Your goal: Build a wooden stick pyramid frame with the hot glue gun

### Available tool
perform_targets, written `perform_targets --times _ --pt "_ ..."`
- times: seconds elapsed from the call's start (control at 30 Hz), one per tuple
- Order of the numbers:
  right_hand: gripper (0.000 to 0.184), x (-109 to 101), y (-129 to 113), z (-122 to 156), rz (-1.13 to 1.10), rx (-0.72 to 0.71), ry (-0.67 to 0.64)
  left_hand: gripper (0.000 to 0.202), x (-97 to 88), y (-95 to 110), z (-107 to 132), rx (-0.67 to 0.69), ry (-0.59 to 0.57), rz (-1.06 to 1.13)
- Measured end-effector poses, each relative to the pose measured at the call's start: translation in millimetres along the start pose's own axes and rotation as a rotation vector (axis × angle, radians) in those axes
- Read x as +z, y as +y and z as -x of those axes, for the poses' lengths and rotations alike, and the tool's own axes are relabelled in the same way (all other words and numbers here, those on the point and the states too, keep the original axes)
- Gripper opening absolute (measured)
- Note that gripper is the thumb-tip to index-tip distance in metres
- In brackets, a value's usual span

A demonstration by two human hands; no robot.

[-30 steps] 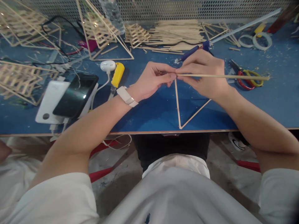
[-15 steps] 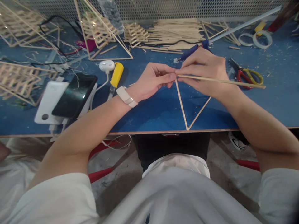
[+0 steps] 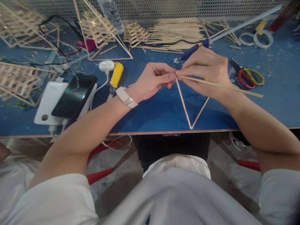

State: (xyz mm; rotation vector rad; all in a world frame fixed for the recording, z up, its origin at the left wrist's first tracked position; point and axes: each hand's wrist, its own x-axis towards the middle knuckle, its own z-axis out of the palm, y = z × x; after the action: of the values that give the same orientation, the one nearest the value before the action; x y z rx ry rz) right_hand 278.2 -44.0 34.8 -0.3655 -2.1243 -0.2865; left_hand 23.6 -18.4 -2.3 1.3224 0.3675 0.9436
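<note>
My left hand [image 3: 157,80] is closed in a pinch at the upper end of a thin wooden stick frame [image 3: 184,104]. That frame forms a V, its corner pointing down near the table's front edge. Against the same end, my right hand [image 3: 204,72] pinches the tip of a loose wooden stick [image 3: 236,87], which slants right across my wrist. The fingertips of both hands meet and hide the joint. Just behind my right hand is a blue glue gun [image 3: 190,52], partly covered, with a long translucent glue stick [image 3: 247,22] extending from its back.
Scissors [image 3: 248,76] lie to the right, tape rolls [image 3: 263,39] beyond them. A pile of wooden sticks [image 3: 175,32] is at the back. Stick structures [image 3: 20,79], a phone [image 3: 75,96], a white power bank [image 3: 49,101] and a yellow-handled cutter [image 3: 117,75] occupy the left.
The loose stick's far end has swung slightly toward me. The V frame's lower corner has shifted a little to the right. Both hands stay pinched together at nearly the same spot.
</note>
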Motion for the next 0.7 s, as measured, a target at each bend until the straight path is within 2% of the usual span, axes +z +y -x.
perform_targets --times 0.2,0.3,0.43,0.57,0.7 --pt "0.017 -1 -1 1 0.021 0.037 -0.034 0.025 0.7 2 1 0.010 0.001 -0.039" --pt "0.020 -3 -3 2 0.049 0.110 -0.102 0.032 1.6 3 2 0.063 0.031 -0.129" --pt "0.022 -4 -5 4 0.020 0.176 -0.117 0.044 6.9 4 3 0.148 0.075 -0.202" --pt "0.021 -4 -6 5 -0.061 0.193 -0.084 0.047 13.3 6 5 0.132 0.119 -0.204" --pt "0.023 -3 -7 4 -0.018 0.221 -0.101 0.048 14.0 5 6 0.131 0.126 -0.199"
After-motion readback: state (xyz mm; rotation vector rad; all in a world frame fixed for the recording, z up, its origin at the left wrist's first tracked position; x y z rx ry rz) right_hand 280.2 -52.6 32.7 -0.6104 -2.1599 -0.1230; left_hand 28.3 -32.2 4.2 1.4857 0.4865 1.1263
